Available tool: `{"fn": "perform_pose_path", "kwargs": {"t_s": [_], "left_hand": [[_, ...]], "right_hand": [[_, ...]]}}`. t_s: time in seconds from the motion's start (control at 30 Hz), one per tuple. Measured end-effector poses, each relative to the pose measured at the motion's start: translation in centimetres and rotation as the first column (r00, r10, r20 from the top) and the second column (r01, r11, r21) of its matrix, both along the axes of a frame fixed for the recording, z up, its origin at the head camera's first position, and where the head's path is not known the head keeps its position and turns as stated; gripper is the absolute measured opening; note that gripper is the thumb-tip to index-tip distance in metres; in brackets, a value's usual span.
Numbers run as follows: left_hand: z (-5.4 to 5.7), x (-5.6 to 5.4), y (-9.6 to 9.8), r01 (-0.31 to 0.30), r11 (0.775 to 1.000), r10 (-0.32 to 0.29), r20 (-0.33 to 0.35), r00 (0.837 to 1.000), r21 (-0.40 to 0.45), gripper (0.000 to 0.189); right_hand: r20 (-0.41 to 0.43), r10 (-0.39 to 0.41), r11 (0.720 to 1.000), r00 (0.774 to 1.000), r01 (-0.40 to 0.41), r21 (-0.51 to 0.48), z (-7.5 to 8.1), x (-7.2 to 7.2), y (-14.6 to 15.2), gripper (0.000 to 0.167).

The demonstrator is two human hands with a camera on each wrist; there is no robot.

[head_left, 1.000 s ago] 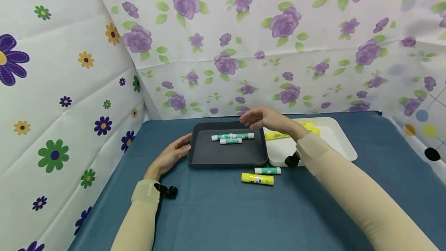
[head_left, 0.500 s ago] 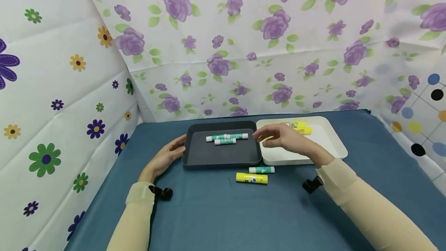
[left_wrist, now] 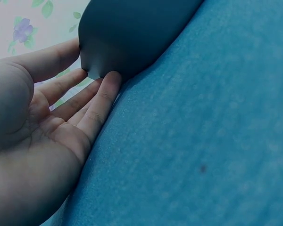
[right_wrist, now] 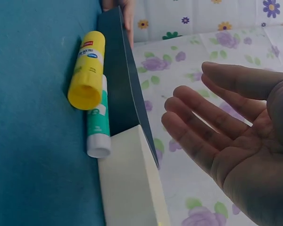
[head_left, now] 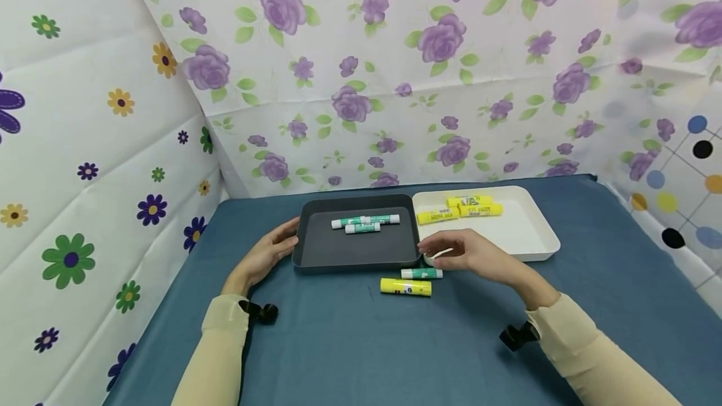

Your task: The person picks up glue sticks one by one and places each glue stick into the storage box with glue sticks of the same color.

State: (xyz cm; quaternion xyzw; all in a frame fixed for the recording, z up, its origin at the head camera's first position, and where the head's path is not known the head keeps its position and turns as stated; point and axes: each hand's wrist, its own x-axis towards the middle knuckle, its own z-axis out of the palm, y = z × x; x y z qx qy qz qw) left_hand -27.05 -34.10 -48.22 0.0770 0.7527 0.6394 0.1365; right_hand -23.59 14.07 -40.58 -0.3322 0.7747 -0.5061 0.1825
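My left hand (head_left: 266,259) touches the left side of the dark grey tray (head_left: 338,252), its fingertips at the tray's corner in the left wrist view. My right hand (head_left: 476,257) hovers with loosely bent fingers over the front left corner of the white tray (head_left: 530,224), holding nothing. In front of the trays, a green-and-white glue stick (head_left: 421,274) lies just below that hand, and a thicker yellow glue stick (head_left: 405,287) lies nearer to me. Three green-and-white glue sticks (head_left: 362,228) rest in the grey tray. Three yellow glue sticks (head_left: 481,210) lie in the white one.
The two trays stand side by side on a blue cloth-covered table (head_left: 338,343). Behind it hangs a curtain (head_left: 350,80) with purple flowers, and another flowered sheet (head_left: 101,161) closes off the left side.
From above the grey tray's right back corner, my right hand has come right and toward me, to the front of the white tray. My left hand stays at the grey tray. The head view shifts slightly.
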Motion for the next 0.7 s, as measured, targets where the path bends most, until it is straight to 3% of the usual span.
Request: {"fn": "perform_pose_path", "kwargs": {"t_s": [0.3,0.7], "left_hand": [[0.0,0.1,0.0,-0.008,1.000,0.008,0.002,1.000,-0.003,0.067],[0.1,0.2,0.0,-0.006,1.000,0.006,-0.005,1.000,0.003,0.068]], "right_hand": [[0.027,-0.002,1.000,1.000,0.002,0.003,-1.3,0.7,0.1,0.039],[-0.012,-0.010,1.000,1.000,0.011,0.022,-3.4,1.9,-0.4,0.035]]}}
